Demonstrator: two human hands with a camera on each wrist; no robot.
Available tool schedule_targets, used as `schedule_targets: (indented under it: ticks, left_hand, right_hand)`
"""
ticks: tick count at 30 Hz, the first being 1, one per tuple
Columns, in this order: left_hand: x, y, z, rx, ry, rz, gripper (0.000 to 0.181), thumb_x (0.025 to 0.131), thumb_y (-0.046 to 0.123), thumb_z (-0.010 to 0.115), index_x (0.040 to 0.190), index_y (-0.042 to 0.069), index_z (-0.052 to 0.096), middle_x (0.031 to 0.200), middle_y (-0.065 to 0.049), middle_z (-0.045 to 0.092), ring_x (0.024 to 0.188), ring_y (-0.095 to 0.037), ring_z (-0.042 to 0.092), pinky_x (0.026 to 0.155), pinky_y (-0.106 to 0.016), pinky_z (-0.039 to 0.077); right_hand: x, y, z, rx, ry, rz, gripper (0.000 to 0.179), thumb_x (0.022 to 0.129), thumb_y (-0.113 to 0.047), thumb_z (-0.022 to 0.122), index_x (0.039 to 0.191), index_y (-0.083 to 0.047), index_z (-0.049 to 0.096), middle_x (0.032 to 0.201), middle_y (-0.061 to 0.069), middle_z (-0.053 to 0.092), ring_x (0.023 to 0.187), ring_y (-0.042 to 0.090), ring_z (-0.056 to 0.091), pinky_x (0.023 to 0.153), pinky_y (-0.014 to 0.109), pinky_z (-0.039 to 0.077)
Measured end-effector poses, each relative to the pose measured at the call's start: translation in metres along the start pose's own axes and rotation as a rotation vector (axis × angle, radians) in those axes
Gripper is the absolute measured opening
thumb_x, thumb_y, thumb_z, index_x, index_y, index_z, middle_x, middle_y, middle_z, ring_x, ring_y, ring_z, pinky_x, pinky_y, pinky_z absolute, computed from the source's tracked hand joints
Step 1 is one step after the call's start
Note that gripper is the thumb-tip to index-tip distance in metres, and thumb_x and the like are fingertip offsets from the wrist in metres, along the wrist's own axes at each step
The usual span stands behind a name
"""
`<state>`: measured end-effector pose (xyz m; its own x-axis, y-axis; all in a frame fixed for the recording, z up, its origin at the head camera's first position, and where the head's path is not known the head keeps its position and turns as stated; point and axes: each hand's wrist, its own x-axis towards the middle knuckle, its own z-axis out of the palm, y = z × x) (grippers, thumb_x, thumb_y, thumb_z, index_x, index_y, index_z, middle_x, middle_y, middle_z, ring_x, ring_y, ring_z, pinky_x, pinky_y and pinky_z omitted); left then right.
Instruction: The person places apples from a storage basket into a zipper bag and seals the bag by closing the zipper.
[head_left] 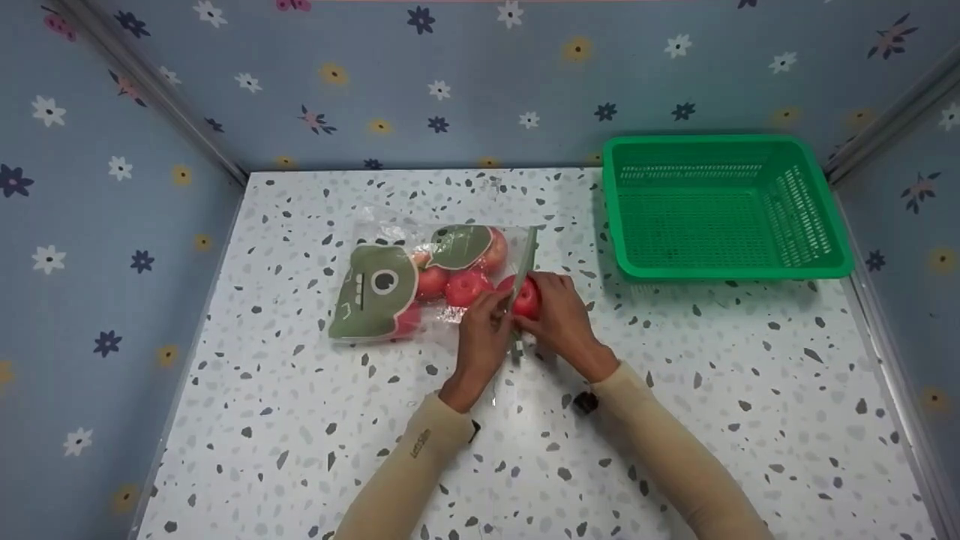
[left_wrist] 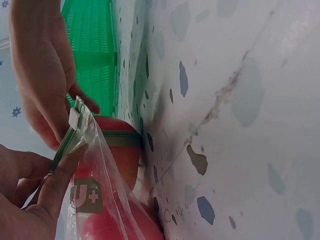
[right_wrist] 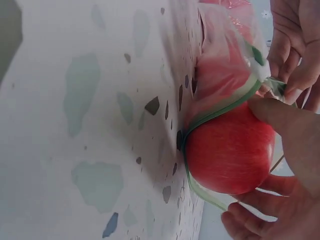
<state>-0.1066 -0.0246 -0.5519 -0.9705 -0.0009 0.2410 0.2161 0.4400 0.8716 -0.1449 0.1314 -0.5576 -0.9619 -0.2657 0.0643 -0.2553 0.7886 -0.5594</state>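
A clear zip bag with a green cartoon print lies flat on the table, with several red apples inside. My left hand pinches the upper edge of the bag's mouth by its green zip strip; a white slider sits on that strip. At the mouth, my right hand holds a red apple between thumb and fingers. That apple is partly within the opening, the green strip crossing round it. In the left wrist view, the fingers of my right hand are partly hidden behind the strip.
A green plastic basket with perforated sides stands at the back right of the speckled table. Flower-patterned walls enclose the table at the back and both sides. A small black object shows by the right wrist.
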Motion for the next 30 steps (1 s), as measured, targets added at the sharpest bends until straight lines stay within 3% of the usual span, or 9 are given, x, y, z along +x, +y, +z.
schedule_targets:
  ticks: [5, 11, 16, 23, 30]
  left_hand:
    - [0.001, 0.001, -0.001, -0.022, -0.008, -0.011, 0.039, 0.094, -0.011, 0.069, 0.131, -0.003, 0.070, 0.111, -0.016, 0.072, 0.092, -0.025, 0.070, 0.080, -0.035, 0.062]
    - [0.002, 0.002, -0.001, -0.031, 0.003, 0.009, 0.034, 0.093, -0.012, 0.069, 0.126, -0.004, 0.071, 0.111, -0.018, 0.072, 0.092, -0.026, 0.070, 0.080, -0.036, 0.062]
    - [0.001, 0.002, -0.001, -0.032, 0.008, 0.012, 0.035, 0.092, -0.013, 0.070, 0.126, -0.004, 0.071, 0.115, -0.018, 0.072, 0.096, -0.026, 0.071, 0.081, -0.035, 0.061]
    - [-0.001, 0.001, 0.000, -0.047, 0.002, 0.006, 0.034, 0.093, -0.013, 0.068, 0.126, -0.003, 0.071, 0.115, -0.018, 0.072, 0.097, -0.026, 0.071, 0.081, -0.035, 0.061]
    - [-0.001, 0.000, 0.001, -0.057, -0.001, -0.010, 0.033, 0.094, -0.011, 0.069, 0.126, -0.004, 0.071, 0.115, -0.017, 0.072, 0.097, -0.026, 0.073, 0.082, -0.036, 0.062]
  right_hand:
    - [-0.002, 0.002, -0.003, 0.052, -0.029, 0.029, 0.087, 0.082, -0.027, 0.094, 0.152, -0.001, 0.051, 0.141, 0.022, 0.062, 0.125, 0.039, 0.053, 0.103, 0.051, 0.052]
    - [0.002, 0.001, -0.002, 0.091, -0.027, 0.077, 0.082, 0.082, -0.024, 0.093, 0.149, 0.001, 0.053, 0.141, 0.019, 0.064, 0.131, 0.036, 0.053, 0.108, 0.049, 0.050]
    - [0.005, -0.002, 0.006, 0.104, -0.011, 0.051, 0.077, 0.086, -0.017, 0.089, 0.152, -0.003, 0.052, 0.146, 0.015, 0.062, 0.133, 0.036, 0.051, 0.110, 0.048, 0.048]
    - [0.001, 0.000, 0.010, 0.058, 0.023, 0.047, 0.077, 0.086, -0.022, 0.090, 0.151, -0.002, 0.054, 0.139, 0.019, 0.062, 0.127, 0.037, 0.052, 0.104, 0.050, 0.051]
    - [0.002, 0.000, 0.011, 0.116, 0.046, 0.032, 0.075, 0.085, -0.016, 0.090, 0.149, -0.002, 0.055, 0.132, 0.015, 0.067, 0.124, 0.034, 0.053, 0.100, 0.048, 0.052]
